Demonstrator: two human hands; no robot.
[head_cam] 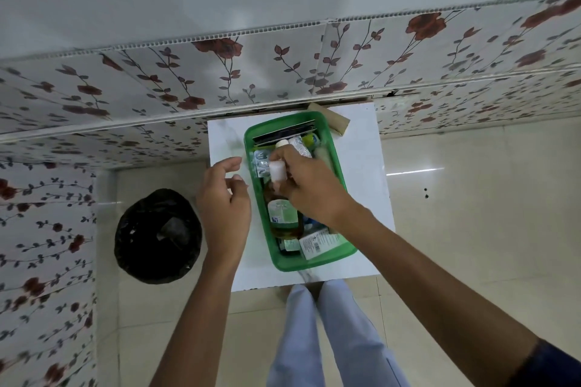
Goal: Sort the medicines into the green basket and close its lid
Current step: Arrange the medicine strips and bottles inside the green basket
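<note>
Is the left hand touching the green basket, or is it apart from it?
Cannot tell. In the head view the left hand hovers open at the left rim of the green basket, overlapping it from above, so neither contact nor a gap shows plainly.

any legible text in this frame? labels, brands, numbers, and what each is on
None can be read.
Amber bottle in the green basket: label print too blurred.
White box at the basket's near end: barcode and print too small.
Blister pack: no readable text.
Small white bottle in the right hand: no visible text.
</note>
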